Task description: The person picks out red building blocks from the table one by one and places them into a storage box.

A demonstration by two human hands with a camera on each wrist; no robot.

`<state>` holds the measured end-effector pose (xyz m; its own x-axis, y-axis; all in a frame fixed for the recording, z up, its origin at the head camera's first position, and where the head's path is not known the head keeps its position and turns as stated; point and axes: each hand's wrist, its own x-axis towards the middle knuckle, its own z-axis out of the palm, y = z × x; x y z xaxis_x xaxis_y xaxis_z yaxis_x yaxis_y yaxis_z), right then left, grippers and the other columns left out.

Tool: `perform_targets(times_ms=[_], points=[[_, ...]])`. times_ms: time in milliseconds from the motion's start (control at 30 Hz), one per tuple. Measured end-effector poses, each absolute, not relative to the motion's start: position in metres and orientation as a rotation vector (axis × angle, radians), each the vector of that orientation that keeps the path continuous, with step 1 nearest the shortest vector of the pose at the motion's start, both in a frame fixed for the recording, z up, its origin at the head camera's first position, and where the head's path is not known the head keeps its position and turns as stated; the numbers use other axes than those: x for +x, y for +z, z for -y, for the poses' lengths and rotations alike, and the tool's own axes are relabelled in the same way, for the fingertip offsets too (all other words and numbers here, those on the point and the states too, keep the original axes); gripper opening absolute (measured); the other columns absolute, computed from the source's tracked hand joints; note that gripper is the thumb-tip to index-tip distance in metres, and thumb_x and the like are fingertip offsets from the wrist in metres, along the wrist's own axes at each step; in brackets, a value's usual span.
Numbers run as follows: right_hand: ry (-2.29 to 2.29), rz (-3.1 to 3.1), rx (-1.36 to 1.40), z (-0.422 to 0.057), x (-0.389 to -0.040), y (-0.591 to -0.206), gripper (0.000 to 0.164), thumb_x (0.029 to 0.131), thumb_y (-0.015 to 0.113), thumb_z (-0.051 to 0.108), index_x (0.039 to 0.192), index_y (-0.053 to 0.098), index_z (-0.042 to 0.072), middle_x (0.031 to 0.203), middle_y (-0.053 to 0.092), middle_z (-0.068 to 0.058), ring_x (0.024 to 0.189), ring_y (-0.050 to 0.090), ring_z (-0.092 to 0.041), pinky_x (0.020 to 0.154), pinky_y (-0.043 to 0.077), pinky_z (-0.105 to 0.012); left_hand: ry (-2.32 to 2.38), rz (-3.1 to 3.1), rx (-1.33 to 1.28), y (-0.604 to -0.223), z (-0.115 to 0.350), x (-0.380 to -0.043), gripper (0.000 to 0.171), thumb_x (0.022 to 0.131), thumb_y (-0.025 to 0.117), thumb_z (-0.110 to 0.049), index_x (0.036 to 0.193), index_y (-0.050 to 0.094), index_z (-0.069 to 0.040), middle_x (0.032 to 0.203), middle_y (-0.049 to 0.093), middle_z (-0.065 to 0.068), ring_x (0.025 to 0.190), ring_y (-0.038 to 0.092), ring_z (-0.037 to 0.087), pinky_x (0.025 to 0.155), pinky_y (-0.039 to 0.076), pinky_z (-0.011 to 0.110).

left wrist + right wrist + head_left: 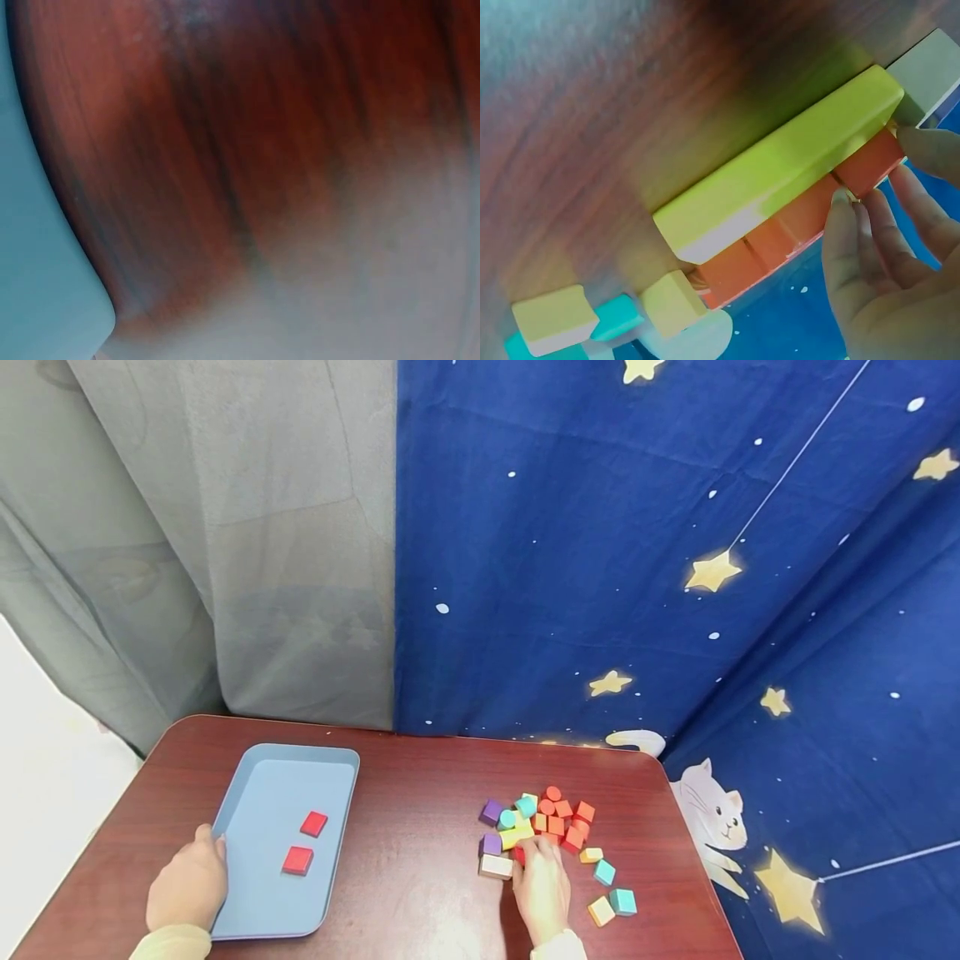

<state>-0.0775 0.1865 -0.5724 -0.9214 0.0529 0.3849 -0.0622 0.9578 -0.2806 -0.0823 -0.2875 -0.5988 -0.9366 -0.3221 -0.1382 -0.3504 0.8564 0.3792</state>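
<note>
My left hand (187, 878) grips the left rim of a blue-grey tray (258, 893), its thumb lying along the edge. Two flat red square blocks (297, 860) lie on the tray's right half. At the near left of a loose cluster of blocks, my right hand (542, 885) pinches a red block (870, 161) between thumb and fingertips. In the right wrist view that block stands at the end of a row of orange-red blocks (739, 270), beside a long yellow block (780, 169). A whitish block (496, 866) lies just left of the right fingertips.
Purple blocks (491, 812), teal blocks (526, 807) and several red ones (574, 838) sit around the yellow piece. Nearer the right side lie a teal cube (622, 902) and a cream block (602, 911). Curtains (525, 610) hang behind the brown table (420, 827).
</note>
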Motion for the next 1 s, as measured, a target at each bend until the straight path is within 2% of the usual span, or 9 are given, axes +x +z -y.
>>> perform_targets(times_ms=[200, 533, 733, 1000], points=[[0.400, 2.772, 0.039, -0.186, -0.085, -0.577, 0.021, 0.071, 0.077, 0.005, 0.089, 0.069, 0.011, 0.089, 0.062, 0.000, 0.079, 0.065, -0.022, 0.065, 0.050, -0.036, 0.620, -2.956, -0.545, -0.598, 0.288, -0.082, 0.049, 0.103, 0.032, -0.030, 0.127, 0.034, 0.013, 0.096, 0.057, 0.037, 0.080, 0.059, 0.054, 0.057, 0.043, 0.054], [0.387, 2.751, 0.061, -0.185, -0.090, -0.583, 0.022, 0.065, 0.078, 0.002, 0.082, 0.066, 0.010, 0.083, 0.061, 0.000, 0.076, 0.063, -0.023, 0.063, 0.048, -0.039, 0.635, -2.959, -0.526, -0.596, 0.287, -0.082, 0.049, 0.103, 0.033, -0.030, 0.127, 0.034, 0.013, 0.095, 0.057, 0.037, 0.078, 0.059, 0.054, 0.057, 0.043, 0.055], [0.474, 2.743, 0.013, -0.185, -0.088, -0.578, 0.020, 0.066, 0.079, 0.001, 0.079, 0.067, 0.011, 0.081, 0.060, 0.001, 0.071, 0.065, -0.023, 0.061, 0.048, -0.038, 0.641, -2.946, -0.522, -0.595, 0.285, -0.082, 0.049, 0.103, 0.034, -0.028, 0.127, 0.033, 0.013, 0.097, 0.056, 0.037, 0.080, 0.059, 0.054, 0.059, 0.044, 0.055], [0.609, 2.658, 0.034, -0.180, -0.086, -0.567, 0.023, 0.068, 0.079, -0.001, 0.085, 0.069, 0.010, 0.091, 0.063, 0.000, 0.079, 0.067, -0.021, 0.068, 0.052, -0.034, 0.650, -2.959, -0.530, -0.594, 0.285, -0.081, 0.046, 0.102, 0.036, -0.027, 0.125, 0.035, 0.013, 0.095, 0.057, 0.037, 0.081, 0.058, 0.055, 0.059, 0.043, 0.056]])
